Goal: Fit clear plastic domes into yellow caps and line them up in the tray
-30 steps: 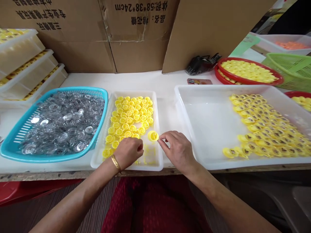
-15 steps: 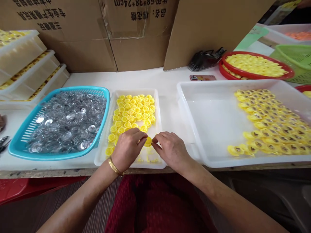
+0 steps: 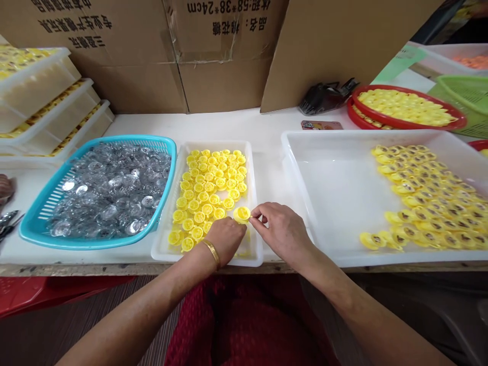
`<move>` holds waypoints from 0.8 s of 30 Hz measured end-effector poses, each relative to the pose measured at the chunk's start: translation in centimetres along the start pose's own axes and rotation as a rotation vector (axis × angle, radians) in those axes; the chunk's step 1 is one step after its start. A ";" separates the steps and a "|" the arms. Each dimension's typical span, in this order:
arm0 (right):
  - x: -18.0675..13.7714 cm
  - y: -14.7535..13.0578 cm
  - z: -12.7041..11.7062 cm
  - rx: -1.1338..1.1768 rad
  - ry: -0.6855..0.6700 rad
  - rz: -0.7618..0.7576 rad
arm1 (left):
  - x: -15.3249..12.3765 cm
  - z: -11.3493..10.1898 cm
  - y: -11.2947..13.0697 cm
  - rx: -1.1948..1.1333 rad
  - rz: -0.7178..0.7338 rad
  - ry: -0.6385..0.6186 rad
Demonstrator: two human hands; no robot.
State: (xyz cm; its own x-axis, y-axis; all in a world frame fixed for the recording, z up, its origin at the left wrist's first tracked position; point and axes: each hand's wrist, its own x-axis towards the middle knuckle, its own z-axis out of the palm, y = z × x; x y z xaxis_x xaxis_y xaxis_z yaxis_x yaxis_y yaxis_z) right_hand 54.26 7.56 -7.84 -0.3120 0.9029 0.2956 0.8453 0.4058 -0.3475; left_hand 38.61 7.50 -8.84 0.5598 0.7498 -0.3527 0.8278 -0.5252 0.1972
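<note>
My right hand [image 3: 284,231] pinches the edge of a small round yellow plastic piece [image 3: 242,214], shaped like a shallow cup. It is held above the near right part of a narrow white tray [image 3: 249,168]. My left hand [image 3: 227,238], with a gold bangle on its wrist, is closed just below and left of that piece. Its fingertips are hidden, so whether it grips anything cannot be seen. Several similar yellow cups [image 3: 199,187] lie in rows in the tray, most of them left of and beyond my hands.
At left is a blue basket [image 3: 172,152] of clear, shiny round pieces [image 3: 114,178]. A wide white tray [image 3: 324,203] at right holds yellow pieces with dark centres [image 3: 423,203]. Stacked bins [image 3: 49,71], cardboard [image 3: 224,86], a phone-like object [image 3: 321,125] and a red basket [image 3: 463,119] stand behind.
The yellow piece has come up and right between my hands and shows more fully. My left hand has turned over and moved right and down. The whole view has shifted slightly.
</note>
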 end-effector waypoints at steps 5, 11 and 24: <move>-0.2 0.0 -0.2 -0.028 0.024 -0.024 | 0.5 0.4 0.2 -0.014 -0.002 -0.018; -0.2 0.2 0.0 -0.034 0.025 -0.018 | -0.4 0.7 -1.1 -0.095 -0.041 -0.004; -0.2 -1.7 1.1 -0.074 -0.062 -0.101 | -2.4 -4.1 -1.7 -0.226 -0.160 0.350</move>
State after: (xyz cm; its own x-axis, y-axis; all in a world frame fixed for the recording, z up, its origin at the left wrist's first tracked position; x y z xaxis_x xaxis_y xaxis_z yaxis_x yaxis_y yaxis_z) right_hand 52.37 6.87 -8.29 -0.4214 0.8660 0.2693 0.8371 0.4857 -0.2516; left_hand 36.04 8.23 -4.60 0.3710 0.9258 -0.0722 0.8705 -0.3196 0.3743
